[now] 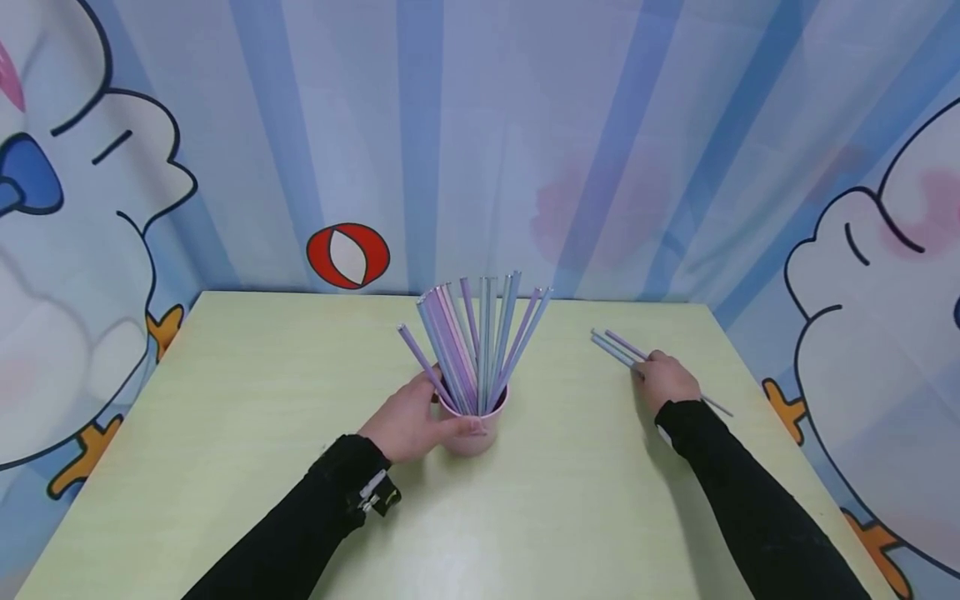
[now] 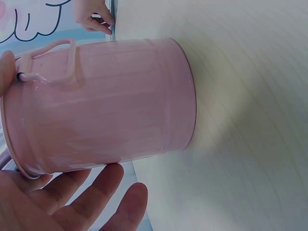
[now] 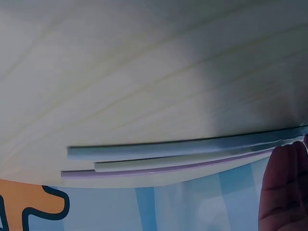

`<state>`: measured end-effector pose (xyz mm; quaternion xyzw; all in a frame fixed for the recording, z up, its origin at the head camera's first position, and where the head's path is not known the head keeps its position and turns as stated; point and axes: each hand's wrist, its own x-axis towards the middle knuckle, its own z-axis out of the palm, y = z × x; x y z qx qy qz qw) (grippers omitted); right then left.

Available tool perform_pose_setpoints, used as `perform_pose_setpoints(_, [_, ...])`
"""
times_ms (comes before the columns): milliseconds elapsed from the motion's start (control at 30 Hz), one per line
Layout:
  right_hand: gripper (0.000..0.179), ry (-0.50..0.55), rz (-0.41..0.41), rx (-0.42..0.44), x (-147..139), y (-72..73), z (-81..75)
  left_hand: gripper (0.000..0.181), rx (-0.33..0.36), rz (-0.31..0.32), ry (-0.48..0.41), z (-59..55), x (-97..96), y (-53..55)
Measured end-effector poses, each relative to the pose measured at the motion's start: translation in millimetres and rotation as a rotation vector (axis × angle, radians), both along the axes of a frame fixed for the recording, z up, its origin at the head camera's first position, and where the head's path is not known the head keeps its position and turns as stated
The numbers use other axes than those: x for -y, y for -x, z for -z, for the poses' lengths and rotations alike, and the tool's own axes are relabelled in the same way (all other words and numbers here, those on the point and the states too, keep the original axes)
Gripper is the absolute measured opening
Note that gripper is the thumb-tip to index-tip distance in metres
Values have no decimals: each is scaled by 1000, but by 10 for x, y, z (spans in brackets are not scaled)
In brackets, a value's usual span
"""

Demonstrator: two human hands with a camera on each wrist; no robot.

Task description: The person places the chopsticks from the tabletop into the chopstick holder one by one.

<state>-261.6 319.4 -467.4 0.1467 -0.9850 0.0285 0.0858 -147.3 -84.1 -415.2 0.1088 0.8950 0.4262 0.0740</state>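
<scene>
My left hand (image 1: 411, 421) grips a small pink pail (image 2: 110, 101) near its rim, thumb across the near side and fingers around the far left. A looped handle (image 2: 53, 62) shows on the pail's side in the left wrist view. Many straws (image 1: 480, 350) in blue, purple and pink stand in the pail, fanning outward at the top. Off to the right, my right hand (image 1: 667, 382) pinches a few loose straws (image 3: 163, 148), blue, whitish and purple, lying side by side low over the table. The palm hides their middle in the head view.
The pale wooden table (image 1: 300, 375) has its far edge against a blue striped cloth (image 1: 480, 142) with cartoon figures. The cloth also hangs along the left and right sides. A red and white ball (image 1: 348, 256) is printed on it.
</scene>
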Motion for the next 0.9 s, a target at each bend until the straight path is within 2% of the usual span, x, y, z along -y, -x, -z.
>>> perform_pose_setpoints(167, [17,-5,-17,3,25,2,0,93,1,0,5,-2,-5,2])
perform_pose_setpoints(567, [12,100,-18,42,163,12,6,92,-12,16,-17,5,-3,14])
perform_pose_setpoints(900, [19,79,-64,75,256,15,-19,91,-10,14,-18,4,-5,6])
